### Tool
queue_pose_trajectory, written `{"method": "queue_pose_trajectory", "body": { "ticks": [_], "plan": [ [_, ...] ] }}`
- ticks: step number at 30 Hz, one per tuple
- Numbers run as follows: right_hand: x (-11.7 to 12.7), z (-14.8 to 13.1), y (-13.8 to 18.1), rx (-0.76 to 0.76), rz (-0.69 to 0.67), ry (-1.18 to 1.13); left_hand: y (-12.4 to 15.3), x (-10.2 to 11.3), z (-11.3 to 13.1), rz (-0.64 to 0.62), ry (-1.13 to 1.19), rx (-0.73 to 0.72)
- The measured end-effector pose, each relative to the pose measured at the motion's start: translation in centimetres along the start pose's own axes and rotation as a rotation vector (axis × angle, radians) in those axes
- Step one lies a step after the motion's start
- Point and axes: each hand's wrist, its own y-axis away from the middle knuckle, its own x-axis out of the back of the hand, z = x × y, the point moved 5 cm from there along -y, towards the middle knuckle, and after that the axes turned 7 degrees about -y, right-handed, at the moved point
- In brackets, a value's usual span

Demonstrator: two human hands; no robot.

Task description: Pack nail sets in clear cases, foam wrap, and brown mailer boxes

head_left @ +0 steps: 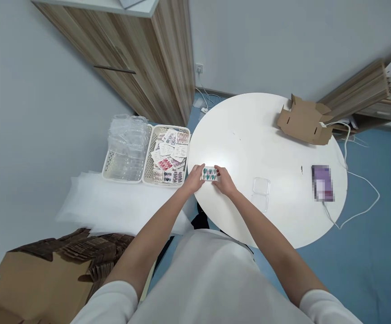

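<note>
Card of press-on nails (209,174) sits between my left hand (194,179) and right hand (225,181); both are nearly closed, pinching its opposite ends, over the table (245,139), close to the rim.

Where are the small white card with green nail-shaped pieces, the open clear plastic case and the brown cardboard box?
White card (209,173): head view, middle of its face.
Plastic case (260,194): head view, where its two halves meet.
Cardboard box (302,122): head view, its broad middle panel.

Single head cam: we look forward and down, shirt (208,279) close below, round table (249,148) farther off.
</note>
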Motion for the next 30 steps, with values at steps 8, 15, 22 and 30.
{"method": "queue_pose_trajectory", "body": {
  "ticks": [8,15,22,30],
  "plan": [
    [3.9,2.1,6.6,0.004,0.049,-0.050,2.9,-4.0,5.8,0.059,0.062,-0.102],
    [7.6,5.9,13.9,-0.004,0.086,-0.069,4.9,-9.1,11.3,-0.032,0.054,-0.196],
    [9.8,9.8,18.9,-0.030,0.085,-0.054,6.2,-13.5,14.4,-0.133,-0.020,-0.201],
    [11.7,12.1,18.2,-0.019,0.111,0.090,4.0,-14.4,15.8,-0.155,-0.174,-0.217]
  ]
}}
